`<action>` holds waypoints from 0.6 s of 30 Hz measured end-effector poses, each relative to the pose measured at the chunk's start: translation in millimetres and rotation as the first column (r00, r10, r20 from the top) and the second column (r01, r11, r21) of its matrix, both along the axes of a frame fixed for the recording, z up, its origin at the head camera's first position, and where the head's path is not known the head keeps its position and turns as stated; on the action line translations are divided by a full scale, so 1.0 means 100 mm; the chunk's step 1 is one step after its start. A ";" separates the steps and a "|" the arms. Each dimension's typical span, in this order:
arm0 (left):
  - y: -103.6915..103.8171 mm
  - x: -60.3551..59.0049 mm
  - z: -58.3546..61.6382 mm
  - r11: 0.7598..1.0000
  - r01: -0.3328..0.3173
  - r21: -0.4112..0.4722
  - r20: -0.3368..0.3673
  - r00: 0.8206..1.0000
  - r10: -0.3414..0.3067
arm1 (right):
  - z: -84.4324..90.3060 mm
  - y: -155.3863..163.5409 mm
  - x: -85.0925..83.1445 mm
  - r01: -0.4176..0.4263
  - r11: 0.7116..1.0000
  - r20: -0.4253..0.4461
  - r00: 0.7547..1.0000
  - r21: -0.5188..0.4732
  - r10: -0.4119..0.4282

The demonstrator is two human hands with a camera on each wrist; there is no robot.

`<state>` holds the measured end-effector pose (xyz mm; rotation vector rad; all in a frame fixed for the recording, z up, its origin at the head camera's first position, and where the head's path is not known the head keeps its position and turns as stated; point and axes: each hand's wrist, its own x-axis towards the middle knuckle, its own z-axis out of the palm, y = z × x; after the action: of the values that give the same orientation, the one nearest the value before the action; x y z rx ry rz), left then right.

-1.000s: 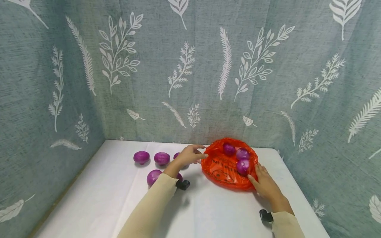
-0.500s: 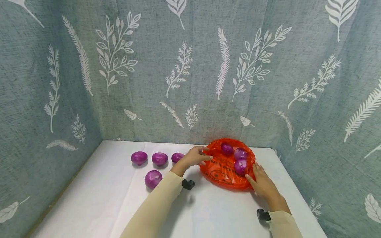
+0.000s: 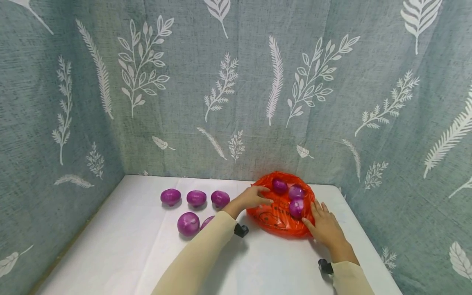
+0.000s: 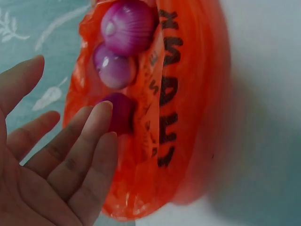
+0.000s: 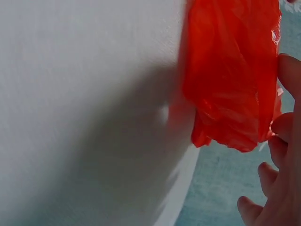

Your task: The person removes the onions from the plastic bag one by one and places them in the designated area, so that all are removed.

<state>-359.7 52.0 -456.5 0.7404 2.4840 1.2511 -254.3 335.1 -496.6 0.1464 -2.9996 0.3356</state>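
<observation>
Looked like a staged recording booth, not a real kitchen or shop. A white table (image 3: 140, 246) sat boxed in on three sides by a grey-green fabric backdrop (image 3: 236, 82) printed with white leaves and ferns, hung right down to the table edge. No walls, furniture or appliances were visible behind it. Props were grocery-type: purple onions (image 3: 196, 198) laid out in a loose row, an orange plastic bag (image 3: 274, 215) with black print holding more. Lighting was flat and even. The person wore small black cameras at both wrists (image 3: 241, 230).
</observation>
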 end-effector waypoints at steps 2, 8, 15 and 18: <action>0.06 0.01 0.01 1.000 0.011 -0.013 -0.021 1.000 -0.011 | 0.02 0.01 0.00 -0.009 1.000 -0.015 1.000 0.029 0.009; 0.19 0.04 -0.01 0.998 0.015 -0.062 -0.039 0.999 -0.017 | 0.04 0.01 0.02 -0.008 0.999 0.005 1.000 0.047 0.008; 0.35 0.04 -0.12 0.998 0.057 -0.026 0.000 0.998 -0.057 | 0.04 -0.01 0.06 -0.011 1.000 0.002 1.000 0.025 0.011; 0.43 0.03 -0.15 0.998 0.070 0.003 0.023 0.997 -0.070 | 0.06 -0.02 0.05 -0.004 1.000 0.013 1.000 0.005 0.004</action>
<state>-356.6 94.6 -471.2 0.8020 2.4167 1.2307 -249.1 333.4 -491.1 0.1507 -3.0137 0.3305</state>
